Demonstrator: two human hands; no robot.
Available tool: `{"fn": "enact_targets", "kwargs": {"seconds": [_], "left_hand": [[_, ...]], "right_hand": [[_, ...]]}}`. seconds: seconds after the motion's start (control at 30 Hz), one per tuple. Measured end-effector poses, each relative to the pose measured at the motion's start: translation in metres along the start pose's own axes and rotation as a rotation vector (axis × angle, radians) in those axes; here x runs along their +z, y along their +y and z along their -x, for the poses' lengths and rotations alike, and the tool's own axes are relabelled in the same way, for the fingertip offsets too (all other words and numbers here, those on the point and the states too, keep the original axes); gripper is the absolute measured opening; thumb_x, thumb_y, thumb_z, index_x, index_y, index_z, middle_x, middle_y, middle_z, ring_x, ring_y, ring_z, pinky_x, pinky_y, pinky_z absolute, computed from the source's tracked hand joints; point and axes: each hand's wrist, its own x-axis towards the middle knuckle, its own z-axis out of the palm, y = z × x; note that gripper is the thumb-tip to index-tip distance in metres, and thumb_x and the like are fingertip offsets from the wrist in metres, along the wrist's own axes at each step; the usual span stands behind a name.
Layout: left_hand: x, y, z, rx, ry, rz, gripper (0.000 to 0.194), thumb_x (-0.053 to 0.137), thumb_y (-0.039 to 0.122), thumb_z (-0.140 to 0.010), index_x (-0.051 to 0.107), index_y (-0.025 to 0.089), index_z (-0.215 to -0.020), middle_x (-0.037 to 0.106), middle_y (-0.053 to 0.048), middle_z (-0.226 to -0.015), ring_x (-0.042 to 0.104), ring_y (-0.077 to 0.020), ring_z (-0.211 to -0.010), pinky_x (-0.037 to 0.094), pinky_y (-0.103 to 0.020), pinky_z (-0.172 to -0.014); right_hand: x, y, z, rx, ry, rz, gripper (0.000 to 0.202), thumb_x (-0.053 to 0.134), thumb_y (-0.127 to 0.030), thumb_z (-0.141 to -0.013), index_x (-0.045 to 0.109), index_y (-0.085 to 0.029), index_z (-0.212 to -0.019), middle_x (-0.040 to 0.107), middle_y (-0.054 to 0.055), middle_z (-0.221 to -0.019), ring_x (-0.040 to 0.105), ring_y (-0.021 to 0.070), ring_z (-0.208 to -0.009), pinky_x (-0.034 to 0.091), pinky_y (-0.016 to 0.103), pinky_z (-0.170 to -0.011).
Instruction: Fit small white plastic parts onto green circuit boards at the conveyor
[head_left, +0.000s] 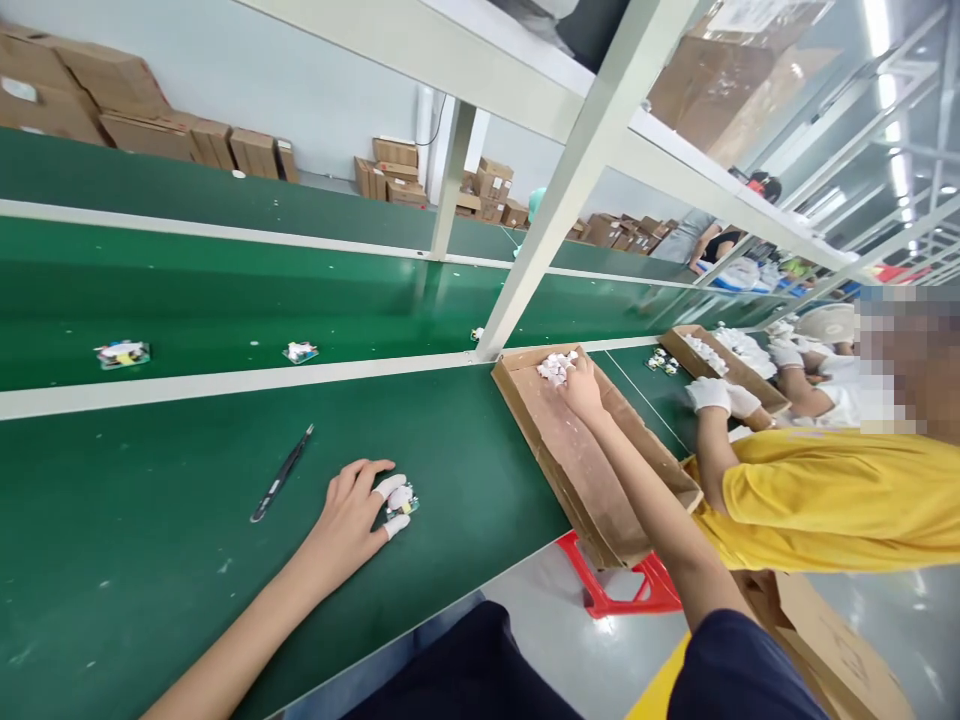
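My left hand rests on the green workbench, white finger cots on its thumb and forefinger. Those two fingers grip a small circuit board with white and yellow parts by its sides. To the left of that hand lies a pair of black tweezers. My right hand reaches into the far end of a shallow cardboard box, where small crumpled-looking white pieces are heaped. Its fingers are drawn together at the heap; their tips are partly hidden, so what they pinch is unclear.
Several circuit boards sit spaced along the green conveyor belt behind a pale rail. A slanted shelf post rises beside the box. At right, a co-worker in a yellow shirt works with gloved hands. A red stool stands below.
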Motion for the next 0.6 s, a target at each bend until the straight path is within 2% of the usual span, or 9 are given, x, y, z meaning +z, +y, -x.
{"fn": "enact_targets", "kwargs": {"seconds": [0.1,0.27,0.43,0.6], "left_hand": [[0.001,-0.003,-0.001,0.002,0.0,-0.015,0.03,0.056,0.037,-0.085,0.061,0.024,-0.112,0.057,-0.013,-0.127,0.046,-0.034,-0.118,0.045,-0.053,-0.091],[0.0,-0.003,-0.002,0.001,-0.025,-0.033,0.029,0.055,0.039,-0.087,0.06,0.024,-0.112,0.057,-0.012,-0.126,0.047,-0.0336,-0.117,0.045,-0.053,-0.091],[-0.002,-0.004,-0.003,-0.001,-0.041,-0.027,0.03,0.055,0.038,-0.086,0.061,0.026,-0.113,0.057,-0.01,-0.128,0.047,-0.0336,-0.118,0.045,-0.052,-0.092],[0.001,-0.005,-0.002,0.004,-0.003,-0.01,0.031,0.057,0.042,-0.085,0.062,0.026,-0.11,0.059,-0.009,-0.126,0.048,-0.0344,-0.118,0.046,-0.051,-0.092]], "right_hand": [[0.028,0.03,-0.013,0.12,0.0,0.058,0.036,0.052,-0.014,-0.078,0.064,-0.001,-0.11,0.043,0.028,-0.134,0.039,0.038,-0.12,0.037,0.047,-0.097],[0.06,0.037,-0.018,0.158,0.015,0.105,0.038,0.045,-0.017,-0.083,0.062,-0.003,-0.113,0.033,0.026,-0.144,0.033,0.0381,-0.122,0.033,0.048,-0.097],[0.065,0.041,-0.023,0.133,0.042,0.151,0.035,0.04,-0.01,-0.083,0.065,-0.006,-0.106,0.042,0.022,-0.139,0.033,0.0346,-0.122,0.03,0.045,-0.097],[0.064,0.045,-0.022,0.172,0.085,0.188,0.036,0.037,-0.011,-0.084,0.063,-0.005,-0.107,0.05,0.023,-0.125,0.037,0.0344,-0.115,0.031,0.045,-0.091]]}}
